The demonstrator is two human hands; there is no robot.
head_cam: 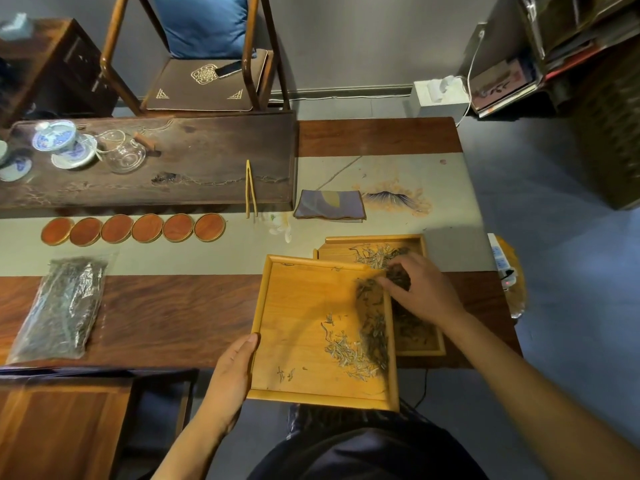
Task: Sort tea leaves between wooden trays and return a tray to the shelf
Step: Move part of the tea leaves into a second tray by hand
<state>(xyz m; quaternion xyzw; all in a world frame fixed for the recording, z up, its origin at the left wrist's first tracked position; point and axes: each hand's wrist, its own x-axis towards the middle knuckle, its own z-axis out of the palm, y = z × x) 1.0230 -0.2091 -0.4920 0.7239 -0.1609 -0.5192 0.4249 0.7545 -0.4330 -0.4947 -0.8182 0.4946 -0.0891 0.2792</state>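
A light wooden tray [304, 323] is held tilted over the table's front edge, its right side overlapping a second wooden tray [415, 242] that lies on the table. My left hand [232, 372] grips the near tray's left rim. Tea leaves [370, 330] lie piled along the near tray's right side. My right hand [422, 289] reaches over that right rim, fingers bent on a dark clump of tea leaves at the tray's upper right corner. More pale leaves [377, 254] lie in the far tray.
A clear bag of tea [62, 306] lies at the left. Several round wooden coasters [133, 228], bamboo tongs [251, 188], a folded cloth [330, 204] and a dark tea board [194, 161] with cups stand behind. A shelf [568, 46] is at the far right.
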